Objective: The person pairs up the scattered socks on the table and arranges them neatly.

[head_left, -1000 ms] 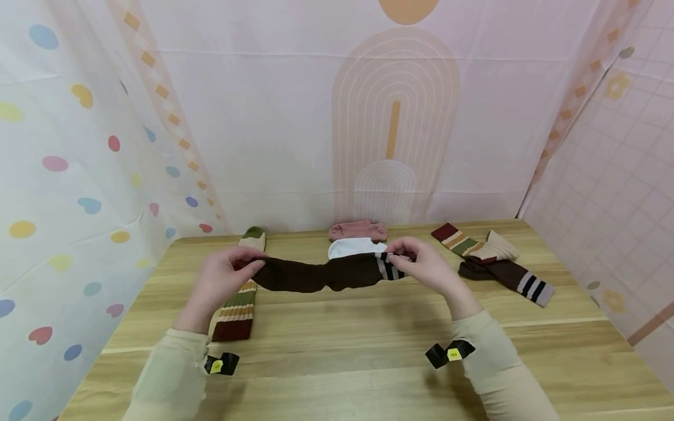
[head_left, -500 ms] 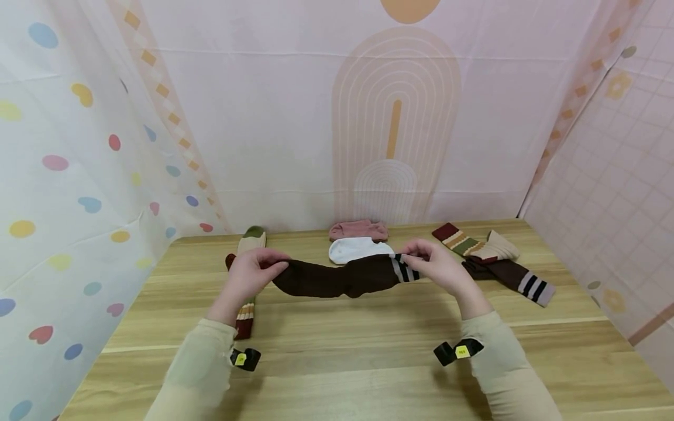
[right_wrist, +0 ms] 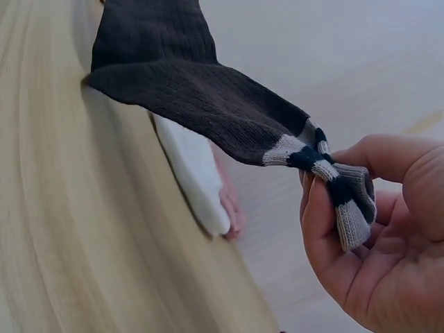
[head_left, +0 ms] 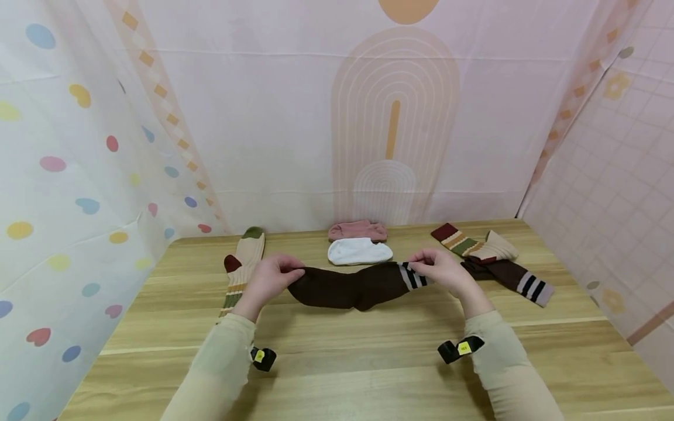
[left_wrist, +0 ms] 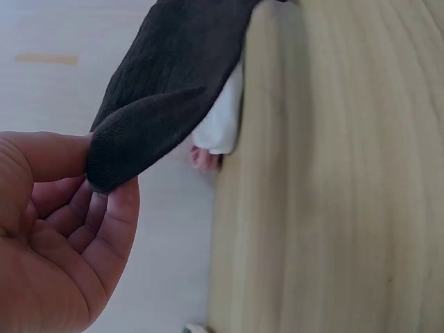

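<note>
One dark-brown knitted sock with a grey-and-black striped cuff (head_left: 358, 286) sags between the person's hands above the wood-grain desk (head_left: 342, 374): the left hand (head_left: 268, 282) pinches its toe between thumb and fingers, the right hand (head_left: 442, 272) pinches the bunched cuff. Beyond the hands lie a white low-cut sock (head_left: 360, 251) and a pink fabric sock (head_left: 357, 230). A cream ribbed sock with a green toe (head_left: 248, 254) lies left of the left hand; right of the right hand lie a multicoloured striped sock (head_left: 468, 244) and a second brown sock (head_left: 511, 276).
</note>
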Available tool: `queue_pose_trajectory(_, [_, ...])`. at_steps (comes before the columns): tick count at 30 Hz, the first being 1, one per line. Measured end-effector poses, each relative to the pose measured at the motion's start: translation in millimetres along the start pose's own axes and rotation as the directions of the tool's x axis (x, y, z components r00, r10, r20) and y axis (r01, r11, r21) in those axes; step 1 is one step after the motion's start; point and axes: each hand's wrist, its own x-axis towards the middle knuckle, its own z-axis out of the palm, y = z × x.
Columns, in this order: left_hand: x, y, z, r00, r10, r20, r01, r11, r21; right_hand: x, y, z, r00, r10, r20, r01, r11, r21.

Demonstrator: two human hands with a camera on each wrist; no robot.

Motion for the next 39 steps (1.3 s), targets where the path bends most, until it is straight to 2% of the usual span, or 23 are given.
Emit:
queue_pose_trajectory(5, [7.3, -5.2, 10.4, 0.999, -0.033, 0.029, 0.033, 0.999, 0.007, 4, 8, -2, 1.000, 0.019, 0.013, -0.018, 0.999, -0.035])
queue_pose_trajectory(16, [31.1, -13.0, 27.9, 0.999, -0.029, 0.029, 0.026, 0.993, 0.113, 25, 27, 1, 0.994, 0.109, 0.013, -0.103, 0.968, -0.228])
queue_pose_trajectory(20, [39.2, -13.9, 31.9, 0.999, -0.046, 0.020, 0.043, 0.990, 0.132, 33, 31, 2, 0.989, 0.146, 0.003, -0.141, 0.957, -0.253])
queue_pose_trajectory(27, [49.0, -18.5, 38.3, 0.997, -0.075, -0.010, 0.075, 0.989, 0.130, 43, 31, 2, 0.989, 0.149, 0.008, -0.141, 0.950, -0.278])
queue_pose_trajectory(34, [54.7, -23.0, 43.1, 0.998, -0.053, -0.036, 0.057, 0.990, 0.127, 50, 33, 0, 0.988, 0.154, 0.002, -0.146, 0.941, -0.306])
queue_pose_trajectory(39, [55.7, -25.3, 46.0, 0.998, -0.052, -0.037, 0.058, 0.983, 0.172, 54, 38, 0, 0.989, 0.151, -0.008, -0.145, 0.934, -0.325])
